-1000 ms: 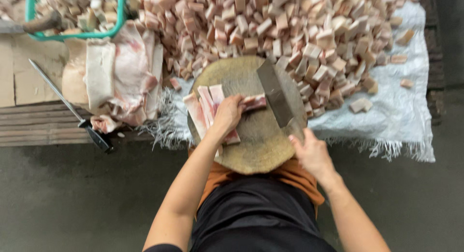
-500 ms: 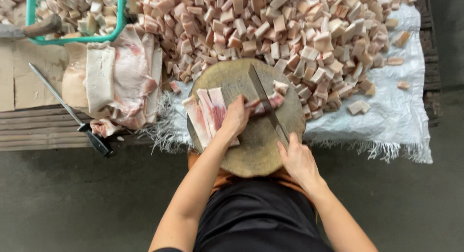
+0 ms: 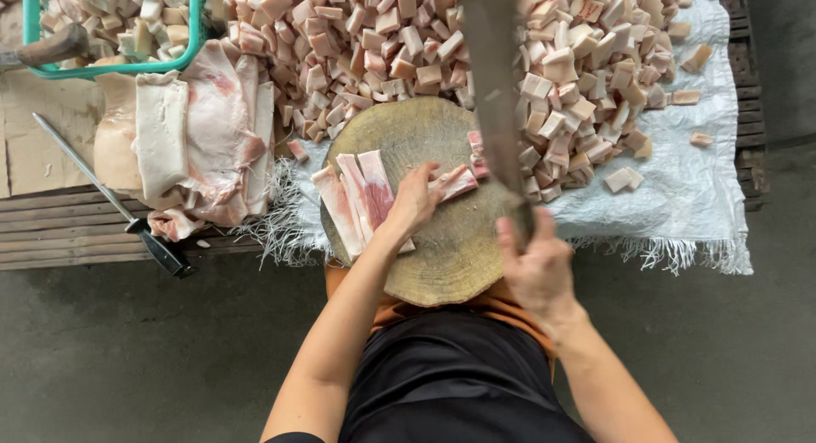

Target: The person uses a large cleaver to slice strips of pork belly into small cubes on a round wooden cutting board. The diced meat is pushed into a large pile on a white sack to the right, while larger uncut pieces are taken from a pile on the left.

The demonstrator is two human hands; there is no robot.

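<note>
A round wooden chopping block (image 3: 442,256) sits in front of me on a white woven sheet. Strips of pink and white fatty meat (image 3: 353,192) lie across its left side. My left hand (image 3: 414,198) presses flat on these strips, holding one strip that reaches right toward the blade. My right hand (image 3: 535,269) grips the handle of a large cleaver (image 3: 493,103), whose blade is raised and blurred above the block. A few cut pieces (image 3: 476,150) lie at the blade's left.
A big heap of cut meat cubes (image 3: 442,43) covers the white sheet (image 3: 680,196) behind the block. Large slabs of fatty meat (image 3: 195,128) lie at left, beside a green basket (image 3: 119,65) of cubes and a sharpening steel (image 3: 110,196) on wooden slats.
The cleaver has lifted from the block, where it was cutting the strip, and now stands high toward the camera. My left hand has stayed on the strips.
</note>
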